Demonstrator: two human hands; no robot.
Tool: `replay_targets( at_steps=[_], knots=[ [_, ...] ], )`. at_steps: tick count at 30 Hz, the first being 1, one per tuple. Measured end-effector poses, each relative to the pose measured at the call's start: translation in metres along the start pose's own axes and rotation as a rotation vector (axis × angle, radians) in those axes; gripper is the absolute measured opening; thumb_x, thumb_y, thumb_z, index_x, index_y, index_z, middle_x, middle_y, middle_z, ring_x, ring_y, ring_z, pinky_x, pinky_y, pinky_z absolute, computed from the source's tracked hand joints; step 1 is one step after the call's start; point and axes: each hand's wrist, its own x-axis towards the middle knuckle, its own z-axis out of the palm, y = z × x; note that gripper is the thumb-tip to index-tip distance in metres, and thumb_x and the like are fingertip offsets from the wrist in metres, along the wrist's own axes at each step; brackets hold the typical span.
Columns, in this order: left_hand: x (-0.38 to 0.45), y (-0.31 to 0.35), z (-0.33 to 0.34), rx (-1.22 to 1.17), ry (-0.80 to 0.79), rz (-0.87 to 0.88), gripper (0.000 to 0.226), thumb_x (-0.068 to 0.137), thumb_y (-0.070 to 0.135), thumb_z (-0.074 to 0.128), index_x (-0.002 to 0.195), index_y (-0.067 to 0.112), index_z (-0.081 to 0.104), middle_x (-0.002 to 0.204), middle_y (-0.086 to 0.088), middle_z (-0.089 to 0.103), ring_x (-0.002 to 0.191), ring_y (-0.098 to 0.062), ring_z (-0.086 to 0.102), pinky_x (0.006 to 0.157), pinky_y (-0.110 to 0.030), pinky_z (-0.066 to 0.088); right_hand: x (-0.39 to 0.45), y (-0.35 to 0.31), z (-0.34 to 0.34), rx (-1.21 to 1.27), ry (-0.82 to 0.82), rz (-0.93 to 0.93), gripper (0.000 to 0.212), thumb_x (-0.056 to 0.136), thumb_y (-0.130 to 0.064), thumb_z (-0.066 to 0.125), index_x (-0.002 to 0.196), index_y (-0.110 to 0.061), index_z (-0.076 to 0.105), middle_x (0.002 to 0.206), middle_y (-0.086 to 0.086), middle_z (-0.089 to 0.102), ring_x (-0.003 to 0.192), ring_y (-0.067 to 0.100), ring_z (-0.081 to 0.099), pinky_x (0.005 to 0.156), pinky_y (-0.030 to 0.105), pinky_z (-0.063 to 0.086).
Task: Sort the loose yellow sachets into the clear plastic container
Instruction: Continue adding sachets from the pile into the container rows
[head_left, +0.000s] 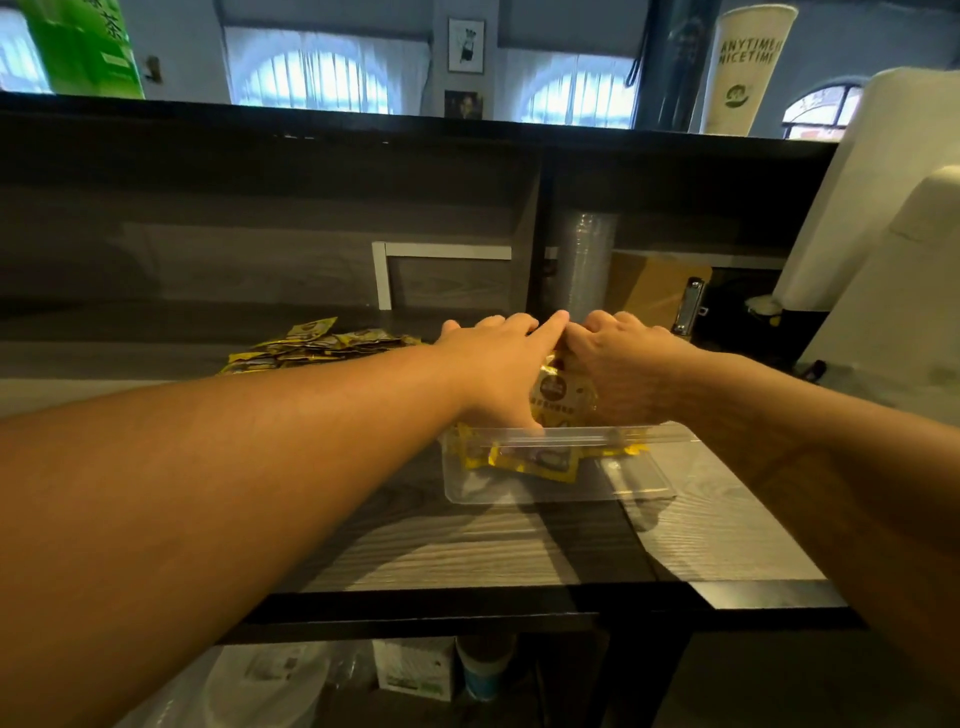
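Note:
A clear plastic container (561, 488) stands on the wooden counter, with several yellow sachets (535, 460) lying inside it. Over its far side my left hand (493, 364) and my right hand (623, 364) meet, holding a bunch of yellow sachets (558, 389) upright between them. The left fingers lie fairly straight along the bunch; the right fingers curl round its other side. A loose pile of yellow sachets (317, 343) lies on the counter to the left, behind my left forearm.
A dark shelf back rises behind the counter (467, 545). A roll of clear film (584, 265), a brown clipboard (660, 291) and a white machine (883, 234) stand at the back right. Boxes and cups sit below the counter edge.

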Motion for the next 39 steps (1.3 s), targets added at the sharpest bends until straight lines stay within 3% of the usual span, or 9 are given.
replay_targets(
  at_steps=[3,7,13,17,21,29,34,36,39],
  knots=[
    [0.004,0.002,-0.003,0.033,-0.007,0.027,0.131,0.070,0.065,0.076,0.156,0.027,-0.014,0.162,-0.005,0.023,0.145,-0.031,0.029,0.110,-0.061,0.031,-0.001,0.002,0.005,-0.025,0.076,0.005,0.090,0.078,-0.049,0.074,0.147,-0.023,0.021,0.133,0.008,0.042,0.119,0.029,0.045,0.092,0.045,0.046],
    [0.010,-0.001,0.003,0.073,0.086,0.029,0.124,0.074,0.061,0.076,0.157,0.028,-0.010,0.141,-0.009,0.046,0.121,-0.027,0.052,0.091,-0.043,0.051,0.001,0.003,0.011,-0.005,0.099,0.041,0.100,0.070,-0.058,0.078,0.146,-0.026,0.021,0.136,0.006,0.042,0.124,0.029,0.043,0.097,0.049,0.043],
    [0.010,-0.008,0.011,0.066,0.172,0.015,0.102,0.075,0.060,0.075,0.155,0.029,0.018,0.135,-0.005,0.048,0.116,-0.023,0.053,0.081,-0.035,0.054,0.004,0.006,0.005,0.135,0.007,0.028,0.103,0.074,-0.048,0.080,0.152,-0.029,0.015,0.148,0.008,0.032,0.134,0.032,0.034,0.107,0.050,0.039],
    [0.009,-0.008,0.009,0.075,0.195,0.016,0.098,0.076,0.060,0.074,0.153,0.028,0.023,0.131,-0.003,0.050,0.112,-0.020,0.054,0.079,-0.034,0.053,0.005,-0.001,0.002,0.200,0.044,0.049,0.105,0.069,-0.058,0.079,0.151,-0.031,0.019,0.149,0.004,0.035,0.135,0.030,0.038,0.107,0.055,0.039],
    [0.005,-0.013,0.006,0.007,0.177,0.007,0.101,0.075,0.060,0.075,0.154,0.029,0.020,0.136,0.000,0.048,0.119,-0.021,0.052,0.083,-0.037,0.052,0.005,-0.008,-0.004,0.183,0.038,0.051,0.107,0.062,-0.065,0.079,0.149,-0.033,0.024,0.144,0.002,0.041,0.133,0.030,0.040,0.106,0.061,0.035],
    [-0.023,-0.036,-0.007,-0.261,0.175,-0.006,0.095,0.080,0.060,0.068,0.156,0.035,0.017,0.149,0.000,0.040,0.134,-0.024,0.043,0.102,-0.051,0.046,0.002,-0.027,-0.030,0.233,0.029,0.028,0.114,0.053,-0.069,0.080,0.147,-0.037,0.025,0.143,0.001,0.043,0.130,0.030,0.043,0.104,0.060,0.038],
    [-0.059,-0.076,0.004,-0.557,0.337,-0.180,0.065,0.092,0.057,0.053,0.151,0.038,0.033,0.149,-0.001,0.043,0.134,-0.023,0.043,0.106,-0.050,0.042,-0.003,-0.063,-0.058,0.360,0.156,0.003,0.089,0.076,-0.051,0.076,0.149,-0.031,0.029,0.149,0.004,0.039,0.131,0.027,0.043,0.106,0.048,0.040],
    [-0.073,-0.098,0.019,-0.567,0.394,-0.275,0.058,0.094,0.044,0.056,0.149,0.033,0.040,0.145,-0.002,0.047,0.132,-0.023,0.046,0.105,-0.045,0.044,0.000,-0.089,-0.066,0.389,0.222,-0.044,0.079,0.081,-0.047,0.073,0.147,-0.031,0.034,0.148,0.002,0.041,0.130,0.025,0.043,0.106,0.046,0.041],
    [-0.097,-0.128,0.041,-0.491,0.341,-0.372,0.065,0.087,0.030,0.067,0.147,0.029,0.043,0.143,-0.004,0.049,0.130,-0.026,0.049,0.102,-0.046,0.047,0.008,-0.135,-0.069,0.432,0.257,-0.111,0.067,0.086,-0.037,0.071,0.144,-0.030,0.039,0.145,0.001,0.041,0.129,0.024,0.043,0.106,0.044,0.040]
  ],
)
